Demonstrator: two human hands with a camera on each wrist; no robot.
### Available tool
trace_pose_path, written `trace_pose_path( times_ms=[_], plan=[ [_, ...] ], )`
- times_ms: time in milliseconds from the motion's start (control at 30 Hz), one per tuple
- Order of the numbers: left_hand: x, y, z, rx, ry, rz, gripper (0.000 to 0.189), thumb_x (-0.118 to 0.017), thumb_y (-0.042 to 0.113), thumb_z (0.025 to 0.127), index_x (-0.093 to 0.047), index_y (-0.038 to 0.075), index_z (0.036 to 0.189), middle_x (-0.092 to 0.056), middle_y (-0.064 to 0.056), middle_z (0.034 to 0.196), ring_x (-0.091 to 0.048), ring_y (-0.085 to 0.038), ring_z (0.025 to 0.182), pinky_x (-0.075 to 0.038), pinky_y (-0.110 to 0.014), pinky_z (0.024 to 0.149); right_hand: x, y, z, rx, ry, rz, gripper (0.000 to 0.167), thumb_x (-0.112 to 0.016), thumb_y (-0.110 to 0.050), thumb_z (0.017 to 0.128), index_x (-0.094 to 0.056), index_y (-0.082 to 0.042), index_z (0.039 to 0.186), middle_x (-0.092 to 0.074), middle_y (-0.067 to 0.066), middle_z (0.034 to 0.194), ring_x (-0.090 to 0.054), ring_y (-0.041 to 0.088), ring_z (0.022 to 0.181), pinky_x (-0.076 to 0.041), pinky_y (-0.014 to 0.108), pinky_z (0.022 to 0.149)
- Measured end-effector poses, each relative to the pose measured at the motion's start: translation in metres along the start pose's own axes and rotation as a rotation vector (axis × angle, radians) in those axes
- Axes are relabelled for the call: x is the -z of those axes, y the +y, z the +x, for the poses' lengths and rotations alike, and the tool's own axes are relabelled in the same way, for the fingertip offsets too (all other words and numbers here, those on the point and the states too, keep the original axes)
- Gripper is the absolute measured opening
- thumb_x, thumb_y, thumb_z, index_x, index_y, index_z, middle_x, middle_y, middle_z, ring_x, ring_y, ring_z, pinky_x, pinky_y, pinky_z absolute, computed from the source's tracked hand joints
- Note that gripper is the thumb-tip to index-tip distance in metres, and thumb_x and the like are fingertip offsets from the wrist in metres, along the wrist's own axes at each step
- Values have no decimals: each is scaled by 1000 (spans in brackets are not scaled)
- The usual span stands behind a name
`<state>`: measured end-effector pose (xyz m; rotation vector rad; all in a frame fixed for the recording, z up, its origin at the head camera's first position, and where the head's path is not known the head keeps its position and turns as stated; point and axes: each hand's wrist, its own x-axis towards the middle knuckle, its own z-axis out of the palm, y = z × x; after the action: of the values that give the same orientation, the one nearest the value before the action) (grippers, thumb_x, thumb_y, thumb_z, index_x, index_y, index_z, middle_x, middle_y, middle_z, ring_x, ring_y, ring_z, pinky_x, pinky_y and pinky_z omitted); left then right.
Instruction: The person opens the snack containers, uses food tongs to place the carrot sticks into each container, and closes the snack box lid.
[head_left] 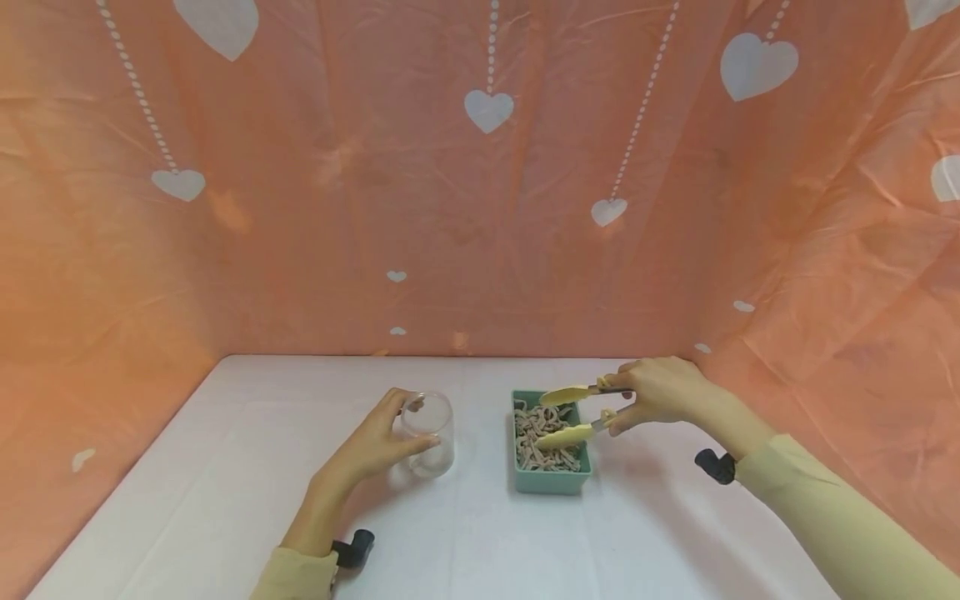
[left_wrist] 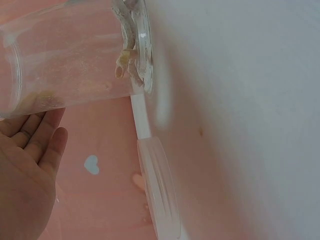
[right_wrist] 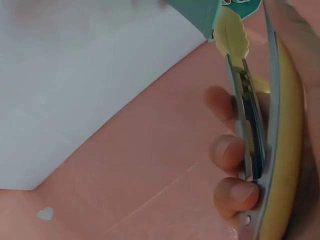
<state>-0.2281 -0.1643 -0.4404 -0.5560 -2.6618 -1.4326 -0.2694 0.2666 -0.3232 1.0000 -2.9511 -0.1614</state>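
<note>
A clear jar point(head_left: 438, 454) stands on the white table, and my left hand point(head_left: 386, 437) grips it, thumb in front and fingers behind. In the left wrist view, a few greyish-brown, root-like strips point(left_wrist: 127, 35) lie at the bottom of the jar. My right hand point(head_left: 656, 390) holds a pair of tongs point(head_left: 570, 434) with yellow scalloped tips. Those tips are spread apart over a green rectangular box point(head_left: 551, 483), the nearer one low over the strips point(head_left: 528, 425) that fill it. The right wrist view shows fingers curled round the tong handles point(right_wrist: 287, 140).
A clear round lid-like piece point(left_wrist: 159, 190) lies on the table beside the jar in the left wrist view. Orange cloth point(head_left: 480, 250) with white hearts walls the white table point(head_left: 480, 542) at the back and sides. The jar stands left of the green box.
</note>
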Motion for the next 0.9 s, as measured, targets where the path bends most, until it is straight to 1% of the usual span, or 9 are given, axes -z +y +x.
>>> trace_pose_path(
  times_ms=[167, 233, 367, 500, 700, 833, 900],
  plan=[
    [1, 2, -1, 41, -14, -5, 62, -86, 34, 87, -56, 5, 133, -56, -15, 136, -48, -39, 137, -35, -64, 116, 1, 3, 9, 19, -50, 28, 76, -85, -67, 72, -75, -18, 129, -68, -7, 89, -60, 9, 73, -50, 33, 59],
    [2, 3, -1, 48, -14, -8, 63, -87, 33, 86, -56, 6, 133, -56, -15, 137, -47, -38, 138, -34, -63, 117, 1, 5, 14, 13, -67, 40, 75, -86, -64, 72, -75, -18, 130, -70, -5, 92, -60, 10, 75, -52, 33, 61],
    [3, 4, -2, 39, -6, -1, 64, -87, 33, 86, -56, 3, 133, -56, -16, 136, -48, -39, 137, -35, -63, 116, 1, 5, 19, 5, -92, 52, 73, -85, -61, 75, -74, -17, 131, -70, -4, 95, -59, 11, 77, -51, 34, 63],
    [3, 5, -2, 35, -6, 8, 66, -87, 35, 86, -56, 2, 134, -56, -14, 136, -49, -39, 135, -36, -63, 115, 1, 4, 19, -1, -103, 47, 69, -85, -59, 78, -74, -18, 132, -67, -7, 89, -55, 9, 73, -49, 34, 60],
    [2, 3, -2, 25, -9, 27, 64, -85, 36, 87, -56, 2, 133, -56, -12, 134, -50, -38, 134, -37, -63, 115, -1, 4, 17, 7, -84, 51, 66, -85, -58, 79, -75, -17, 129, -66, -10, 86, -52, 8, 70, -46, 29, 59],
    [2, 3, -2, 16, -9, 35, 63, -85, 37, 88, -56, 2, 133, -57, -13, 134, -51, -38, 134, -37, -63, 115, -2, 5, 13, 23, -50, 50, 61, -85, -58, 78, -78, -18, 124, -70, -11, 88, -53, 6, 69, -46, 28, 57],
    [3, 2, -1, 12, -8, 37, 63, -85, 36, 88, -56, 2, 133, -57, -14, 134, -50, -39, 134, -37, -63, 115, -3, 5, 11, 25, -31, 37, 59, -85, -58, 78, -79, -20, 123, -73, -10, 93, -54, 6, 69, -46, 28, 57]
  ],
)
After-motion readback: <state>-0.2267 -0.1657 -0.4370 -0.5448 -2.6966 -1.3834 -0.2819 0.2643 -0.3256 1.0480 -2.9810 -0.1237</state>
